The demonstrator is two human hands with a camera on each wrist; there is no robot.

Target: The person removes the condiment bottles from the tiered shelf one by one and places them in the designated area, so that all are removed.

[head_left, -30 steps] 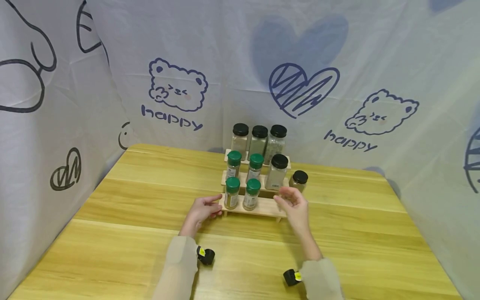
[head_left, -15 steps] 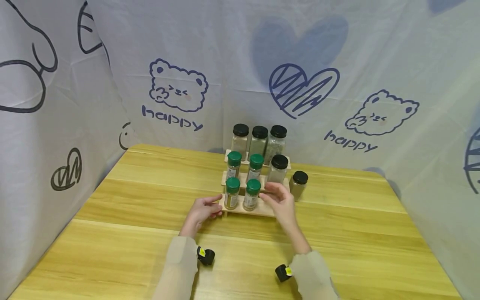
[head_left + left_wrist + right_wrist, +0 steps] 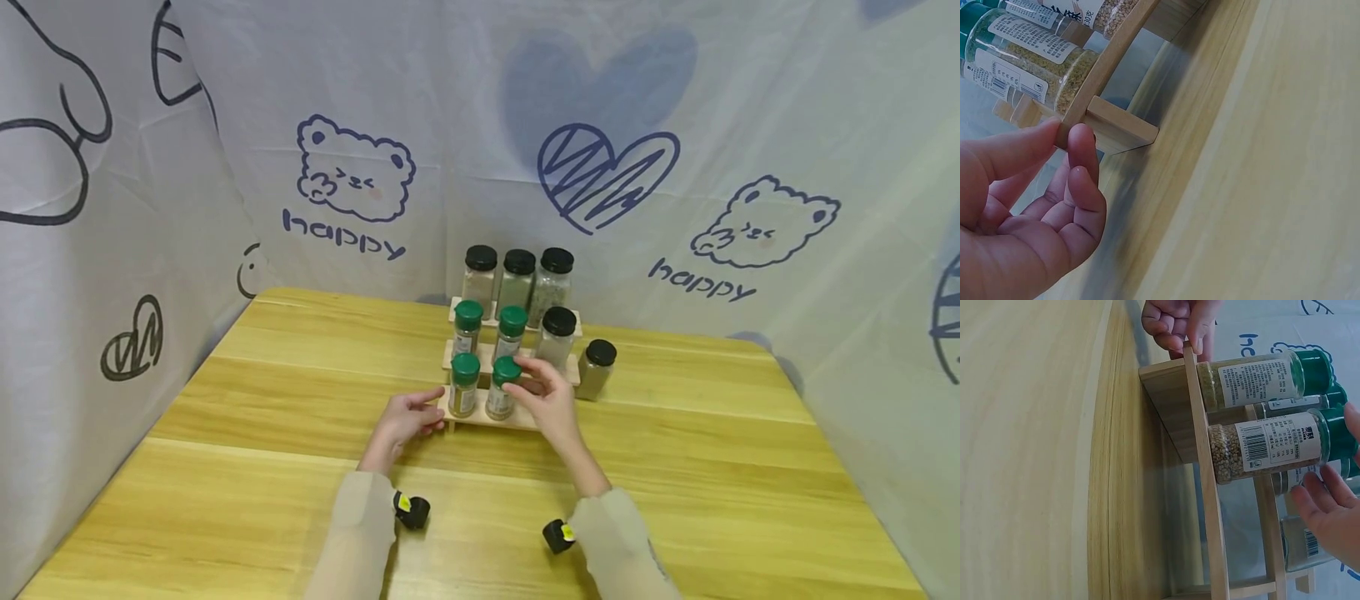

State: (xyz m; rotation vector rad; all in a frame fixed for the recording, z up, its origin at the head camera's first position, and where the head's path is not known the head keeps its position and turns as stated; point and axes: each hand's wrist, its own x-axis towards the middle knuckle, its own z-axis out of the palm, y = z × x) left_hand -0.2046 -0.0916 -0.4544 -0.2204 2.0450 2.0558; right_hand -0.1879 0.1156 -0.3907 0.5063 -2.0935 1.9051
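My left hand [image 3: 401,423] pinches the left end of a three-tier wooden spice rack [image 3: 1213,519] between thumb and fingertips. On the front tier stand two green-capped spice jars. My right hand [image 3: 553,408] has its thumb and finger on either side of the green cap of the right one, a spice jar [image 3: 1279,444] of pale seeds that stands upright on the shelf. The other front spice jar [image 3: 1041,56], with yellowish grains, stands to its left. In the right wrist view, the other right-hand fingers lie beside the cap, and its index finger is hidden.
The middle tier bears two green-capped jars [image 3: 466,329] and a black-lidded jar [image 3: 555,337]. Three black-lidded jars [image 3: 517,287] fill the back tier. A lone black-lidded jar [image 3: 596,375] stands right of the rack on the wooden table [image 3: 262,500]. A printed curtain [image 3: 480,100] hangs behind.
My right hand has moved left from beside the lone black-lidded jar to the cap of the right front jar. My left hand has kept its hold on the rack.
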